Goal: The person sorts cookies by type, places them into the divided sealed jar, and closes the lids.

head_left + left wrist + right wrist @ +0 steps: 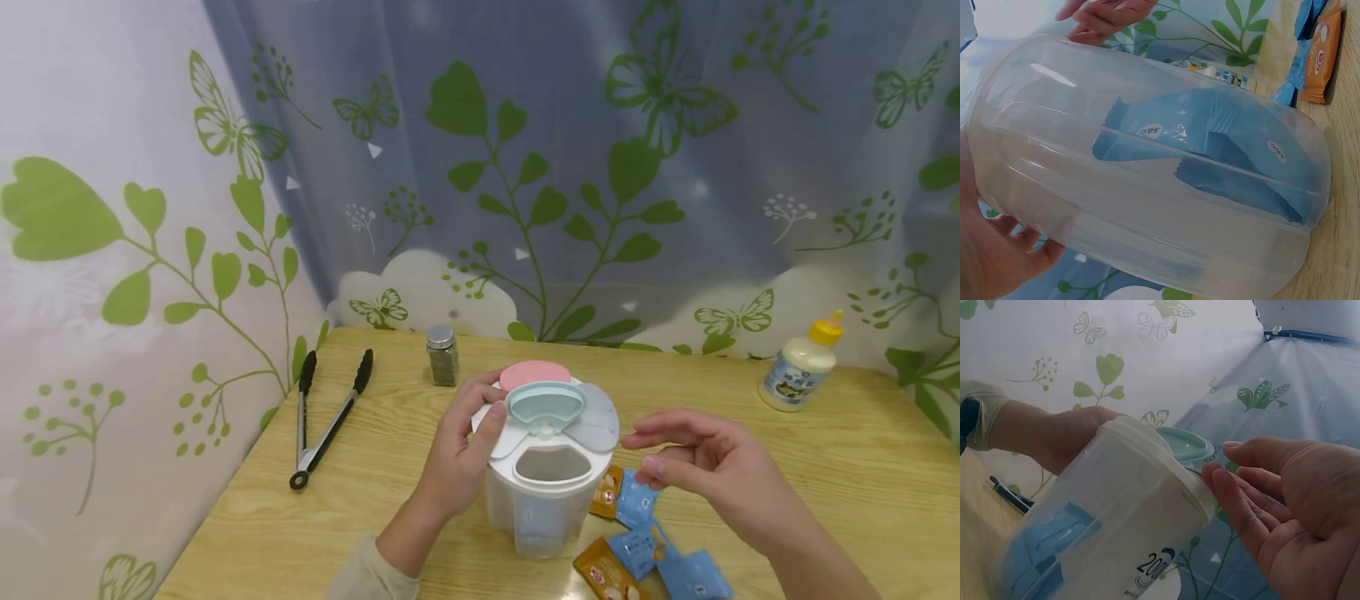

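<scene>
A clear plastic storage canister [504,508] with a white sectioned lid [525,468] stands near the table's front. One teal flap [547,407] on the lid is raised, and the compartment in front of it lies uncovered. My left hand [453,454] grips the canister's upper left side, thumb on the lid and fingers around the far side. Through the wall in the left wrist view, several blue sachets [1166,122] lie inside toward the bottom. Close to the lid's right edge, my right hand [723,462] hovers with relaxed, slightly bent fingers and holds nothing.
Several blue sachets [693,575] and orange sachets [606,571] lie right of the canister. Black-tipped tongs [330,429] rest at the left. A small jar [443,358] with a metal cap stands behind, and a yellow-capped bottle [798,371] at the back right.
</scene>
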Motion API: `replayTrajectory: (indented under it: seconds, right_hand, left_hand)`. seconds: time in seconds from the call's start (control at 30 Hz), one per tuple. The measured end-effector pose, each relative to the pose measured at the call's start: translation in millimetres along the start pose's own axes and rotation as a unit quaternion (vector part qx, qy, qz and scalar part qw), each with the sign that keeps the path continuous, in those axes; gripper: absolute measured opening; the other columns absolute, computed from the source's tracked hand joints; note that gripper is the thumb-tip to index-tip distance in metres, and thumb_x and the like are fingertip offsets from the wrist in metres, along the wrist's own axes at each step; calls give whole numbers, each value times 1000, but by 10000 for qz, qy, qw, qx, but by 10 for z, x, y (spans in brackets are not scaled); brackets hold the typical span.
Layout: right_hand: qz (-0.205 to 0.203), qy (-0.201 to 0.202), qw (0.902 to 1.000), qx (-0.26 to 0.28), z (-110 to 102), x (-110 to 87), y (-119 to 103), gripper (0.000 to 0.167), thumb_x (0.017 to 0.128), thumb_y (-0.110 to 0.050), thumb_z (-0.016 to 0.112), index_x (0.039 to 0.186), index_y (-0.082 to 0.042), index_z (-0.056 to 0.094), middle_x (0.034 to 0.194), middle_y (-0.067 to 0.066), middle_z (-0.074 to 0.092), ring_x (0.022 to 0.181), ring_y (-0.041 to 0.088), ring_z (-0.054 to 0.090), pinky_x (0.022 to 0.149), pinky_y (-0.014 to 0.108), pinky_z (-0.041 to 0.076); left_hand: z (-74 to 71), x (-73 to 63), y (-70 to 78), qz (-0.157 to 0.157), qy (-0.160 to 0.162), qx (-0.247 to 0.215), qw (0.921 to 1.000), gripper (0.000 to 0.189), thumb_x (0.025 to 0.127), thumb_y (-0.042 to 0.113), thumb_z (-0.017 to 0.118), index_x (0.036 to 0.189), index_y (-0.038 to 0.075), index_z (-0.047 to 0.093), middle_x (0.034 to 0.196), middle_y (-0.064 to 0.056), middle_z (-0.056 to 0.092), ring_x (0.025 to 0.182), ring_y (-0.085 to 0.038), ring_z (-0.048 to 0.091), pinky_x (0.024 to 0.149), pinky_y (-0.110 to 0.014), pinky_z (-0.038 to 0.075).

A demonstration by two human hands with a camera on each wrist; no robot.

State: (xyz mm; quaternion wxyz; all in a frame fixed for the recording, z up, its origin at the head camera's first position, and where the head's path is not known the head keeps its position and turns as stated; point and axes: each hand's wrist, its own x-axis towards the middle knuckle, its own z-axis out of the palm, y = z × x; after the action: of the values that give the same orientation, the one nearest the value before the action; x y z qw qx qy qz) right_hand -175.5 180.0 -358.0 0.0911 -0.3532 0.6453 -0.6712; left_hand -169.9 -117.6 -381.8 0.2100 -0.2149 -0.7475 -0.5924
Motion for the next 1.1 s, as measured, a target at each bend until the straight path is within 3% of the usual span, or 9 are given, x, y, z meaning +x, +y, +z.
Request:
replayTrajectory:
  seconds: [0.17, 0.33, 0.53, 0.63, 0.77, 0.93, 1.1]
  right_hand:
    - [223, 84, 9997, -82, -127, -133, 148, 43, 94, 16, 51, 129, -8, 61, 118, -2, 72, 87, 15, 74, 72, 29, 60]
    - [922, 355, 9942, -426, -203, -174, 326, 36, 96, 5, 57, 129, -10, 61, 118, -5, 72, 87, 17, 74, 72, 31, 60]
    - [1446, 320, 9873, -570, -300, -138, 563, 36, 97, -4, 61, 133, -10, 58, 121, -8, 69, 92, 23, 73, 77, 35, 60]
    - [1590, 297, 9854, -523, -338, -127, 688, 39, 97, -6, 62, 135, -6, 54, 121, -10, 68, 97, 23, 73, 80, 37, 60]
    - [1795, 375, 9814, -572, -396, -131, 863, 46, 96, -9, 64, 136, 9, 48, 120, -11, 68, 104, 17, 71, 83, 33, 60]
    - [2078, 594, 9734, -757, -485, -199, 1034, 51, 96, -11, 66, 135, 14, 46, 124, 6, 69, 104, 7, 69, 83, 28, 59]
    - [2135, 479, 9710, -963, -524, -251, 1135, 51, 94, -12, 68, 134, 13, 48, 125, 17, 68, 94, 10, 72, 74, 29, 60]
  left_hand:
    - [4, -14, -11, 12, -4, 17, 10000, 13, 102, 11, 49, 95, 7, 60, 132, -11, 59, 135, -28, 49, 109, -44, 43]
    - [-8, -8, -16, -14, 3, 31, 10000, 14, 102, 12, 48, 96, 7, 60, 134, -11, 59, 136, -28, 48, 109, -47, 42]
    - [-35, -8, -16, -57, 3, 39, 10000, 14, 103, 13, 48, 97, 7, 59, 135, -10, 58, 137, -28, 48, 109, -47, 42]
    - [-48, -10, -11, -110, 14, 61, 9999, 14, 103, 14, 48, 97, 8, 59, 136, -9, 58, 137, -27, 48, 109, -47, 42]
    - [-48, 3, 3, -128, 40, 38, 9999, 14, 103, 13, 48, 96, 8, 60, 135, -9, 59, 137, -26, 48, 109, -46, 42]
    - [-17, 7, 0, -57, 4, -70, 10000, 14, 102, 12, 49, 95, 6, 60, 132, -11, 59, 137, -27, 47, 111, -45, 40]
    - [-7, 4, -5, -100, -21, -68, 9999, 15, 102, 12, 49, 96, 7, 60, 133, -10, 59, 137, -27, 47, 111, -46, 41]
